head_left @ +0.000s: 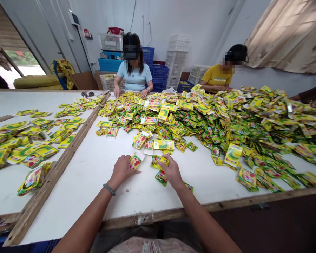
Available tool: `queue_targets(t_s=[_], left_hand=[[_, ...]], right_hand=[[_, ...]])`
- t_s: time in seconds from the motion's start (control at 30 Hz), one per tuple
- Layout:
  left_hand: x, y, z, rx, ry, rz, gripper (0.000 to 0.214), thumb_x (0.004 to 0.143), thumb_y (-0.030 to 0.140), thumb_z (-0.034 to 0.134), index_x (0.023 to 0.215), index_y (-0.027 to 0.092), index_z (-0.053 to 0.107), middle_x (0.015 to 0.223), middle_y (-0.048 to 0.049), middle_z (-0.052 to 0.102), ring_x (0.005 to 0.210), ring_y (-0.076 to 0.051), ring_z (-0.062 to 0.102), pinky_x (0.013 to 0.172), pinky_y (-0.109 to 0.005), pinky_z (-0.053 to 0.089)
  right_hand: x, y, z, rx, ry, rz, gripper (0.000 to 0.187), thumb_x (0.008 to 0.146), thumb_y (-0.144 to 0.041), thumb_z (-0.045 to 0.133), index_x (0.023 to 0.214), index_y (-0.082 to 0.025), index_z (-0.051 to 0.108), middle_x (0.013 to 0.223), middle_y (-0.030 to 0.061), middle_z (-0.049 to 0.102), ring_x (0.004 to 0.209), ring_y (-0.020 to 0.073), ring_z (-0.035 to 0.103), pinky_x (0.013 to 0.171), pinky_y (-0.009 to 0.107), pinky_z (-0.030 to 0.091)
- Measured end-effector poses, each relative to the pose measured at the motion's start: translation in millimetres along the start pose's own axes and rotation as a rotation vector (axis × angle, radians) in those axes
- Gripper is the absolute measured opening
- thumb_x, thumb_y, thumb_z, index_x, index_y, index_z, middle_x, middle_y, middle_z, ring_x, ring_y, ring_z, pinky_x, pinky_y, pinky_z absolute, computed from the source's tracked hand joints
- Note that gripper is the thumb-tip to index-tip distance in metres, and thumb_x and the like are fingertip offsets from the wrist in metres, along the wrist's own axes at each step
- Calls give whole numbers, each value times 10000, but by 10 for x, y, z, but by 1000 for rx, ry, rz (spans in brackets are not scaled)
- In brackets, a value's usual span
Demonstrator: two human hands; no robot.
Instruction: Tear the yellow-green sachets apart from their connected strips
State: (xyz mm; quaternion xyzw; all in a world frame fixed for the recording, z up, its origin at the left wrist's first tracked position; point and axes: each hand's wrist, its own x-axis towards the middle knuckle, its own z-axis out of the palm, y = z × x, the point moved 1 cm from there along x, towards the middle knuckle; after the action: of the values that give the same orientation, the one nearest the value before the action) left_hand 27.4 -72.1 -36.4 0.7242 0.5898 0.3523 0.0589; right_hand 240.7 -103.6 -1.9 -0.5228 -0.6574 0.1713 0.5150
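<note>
My left hand [122, 170] rests on the white table [94, 175], fingers curled round a small yellow-green packet [135, 161]. A green bead bracelet [109, 189] circles that wrist. My right hand [171, 171] lies just to the right, its fingers closed on another packet [159, 161], with a further packet [161, 177] under the palm's left edge. A big heap of the same packets [226, 119] covers the table beyond and to the right of both hands.
A wooden divider strip [56, 168] runs diagonally on the left, with sorted packet stacks [28, 147] past it. Two people sit at the far edge, one in light blue [134, 75], one in yellow [217, 75]. Stacked crates [177, 52] stand behind them.
</note>
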Motion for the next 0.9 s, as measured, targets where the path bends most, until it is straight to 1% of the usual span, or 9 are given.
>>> queue_targets(t_s=[0.1,0.2,0.27,0.33,0.47,0.6,0.7,0.77,0.9], left_hand=[[-109,-9,39,-235,-56,26,482,621,611,611,846,184,612,779,-39,623,725,-209,559,594,-268,356],[-158,-12,129,-623,-89,-57,462,671,605,568,824,174,630,698,-2,637,654,-173,560,563,-249,371],[-178,-16,182,-868,-100,-101,461,681,573,586,880,160,636,749,-10,664,668,-167,577,582,-245,402],[-198,-16,208,-1021,-117,-97,449,682,535,616,915,152,636,802,-24,680,681,-165,590,608,-249,427],[-236,15,209,-1075,-194,-68,403,686,480,650,905,143,645,814,-38,687,676,-164,600,600,-248,435],[-258,78,196,-1168,-286,-58,367,667,408,699,917,146,639,820,-28,689,680,-152,604,606,-236,434],[-269,96,174,-1309,-319,-116,386,632,358,739,942,152,634,834,-21,699,655,-137,609,611,-232,442],[-277,97,151,-1384,-331,-172,398,613,337,756,943,151,634,818,-20,705,630,-133,611,600,-233,448],[-292,110,104,-1465,-352,-206,414,587,313,778,941,148,641,808,-26,710,623,-131,618,590,-229,453]], right_hand=[[122,-109,72,-9,56,-102,333,736,-434,557,961,-192,597,887,24,626,744,164,548,682,269,424],[217,-145,182,-45,51,-164,306,743,-400,550,963,-198,612,926,26,638,827,180,558,753,284,414],[238,-118,220,-88,0,-158,293,748,-384,549,968,-202,615,909,23,643,827,182,563,762,288,411],[239,-83,215,-149,-100,-141,267,756,-369,546,954,-207,622,861,14,643,792,178,565,740,284,413],[258,-130,145,-307,-318,-176,171,741,-291,577,870,-207,652,809,10,633,792,176,564,720,273,405],[286,-289,145,-393,-434,-291,139,697,-207,627,829,-199,670,877,27,628,856,176,558,773,278,395],[271,-335,164,-297,-429,-269,300,735,-257,600,1033,-225,606,896,19,613,828,159,556,746,275,417],[249,-316,169,-188,-375,-225,365,750,-303,583,1104,-220,547,879,14,596,786,144,549,698,258,434],[189,-244,197,-160,-316,-253,173,735,-277,587,873,-175,604,721,0,574,673,129,534,620,233,427]])
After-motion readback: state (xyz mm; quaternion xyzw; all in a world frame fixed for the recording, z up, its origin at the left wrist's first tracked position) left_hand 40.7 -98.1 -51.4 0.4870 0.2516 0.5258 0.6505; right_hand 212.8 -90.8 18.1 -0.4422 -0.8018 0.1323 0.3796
